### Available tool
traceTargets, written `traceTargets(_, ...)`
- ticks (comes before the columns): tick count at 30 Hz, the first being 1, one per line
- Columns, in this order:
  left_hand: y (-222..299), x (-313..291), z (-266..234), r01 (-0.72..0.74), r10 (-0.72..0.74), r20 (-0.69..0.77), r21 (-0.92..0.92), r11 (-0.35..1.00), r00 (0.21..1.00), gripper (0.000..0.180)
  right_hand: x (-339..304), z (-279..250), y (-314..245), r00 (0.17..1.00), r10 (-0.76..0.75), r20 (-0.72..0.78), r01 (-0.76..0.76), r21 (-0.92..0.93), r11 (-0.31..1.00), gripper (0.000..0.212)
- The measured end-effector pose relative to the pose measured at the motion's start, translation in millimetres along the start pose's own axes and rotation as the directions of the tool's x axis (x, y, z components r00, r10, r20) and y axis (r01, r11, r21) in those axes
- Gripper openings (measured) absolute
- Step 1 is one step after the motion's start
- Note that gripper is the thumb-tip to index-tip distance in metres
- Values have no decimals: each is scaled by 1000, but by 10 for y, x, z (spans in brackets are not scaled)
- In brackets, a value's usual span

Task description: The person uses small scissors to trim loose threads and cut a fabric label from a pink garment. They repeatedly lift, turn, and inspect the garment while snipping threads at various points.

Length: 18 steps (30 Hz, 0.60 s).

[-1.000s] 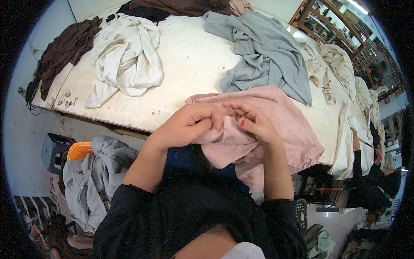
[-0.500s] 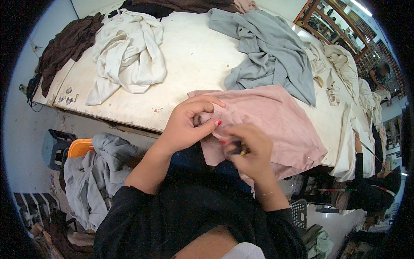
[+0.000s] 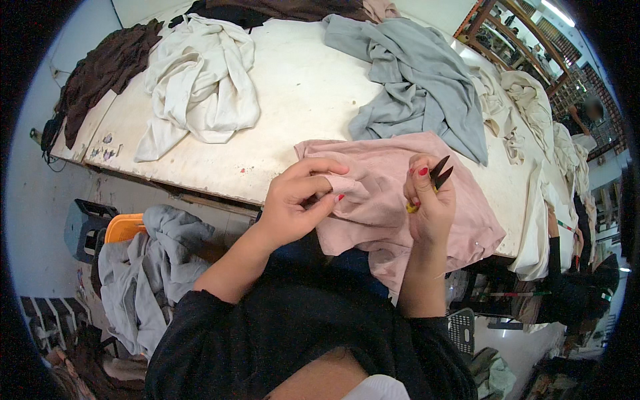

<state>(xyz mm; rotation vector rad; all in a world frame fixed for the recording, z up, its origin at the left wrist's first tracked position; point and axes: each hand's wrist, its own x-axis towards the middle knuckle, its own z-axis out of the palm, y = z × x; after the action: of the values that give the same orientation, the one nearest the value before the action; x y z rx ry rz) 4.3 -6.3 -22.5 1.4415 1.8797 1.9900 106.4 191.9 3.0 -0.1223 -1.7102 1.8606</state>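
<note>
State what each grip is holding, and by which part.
The left grip has the pink cloth by a bunched part, between thumb and fingers. The right grip has snips by the handle end.

Holds left hand (image 3: 297,203) and right hand (image 3: 432,207) up in front of the torso (image 3: 303,327), at much the same height and well apart. Slants the bare left forearm (image 3: 233,263) upward and to the right, with barely a bend at the wrist. Turns the back of the left hand largely toward the head; points the left index finger (image 3: 325,165) rightward, bends the other fingers beneath, and sets the left thumb (image 3: 325,210) below in a pinch, showing a red nail at its tip. Holds the right forearm (image 3: 427,277) almost upright, roughly in line with the hand above. Curls the right fingers (image 3: 414,183) inward in a closed grip, also showing red nail colour.
</note>
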Motion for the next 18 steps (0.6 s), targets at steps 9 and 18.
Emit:
traceTargets(9,-62,20,40,85,-82,23,-349,933,996,11,-148,79,-265,919,-139,369,349,-598,721,37)
traceTargets(18,-32,-3,87,47,-33,66,-226,973,997,6,-175,337,-130,895,-303,328,433,-475,766,25)
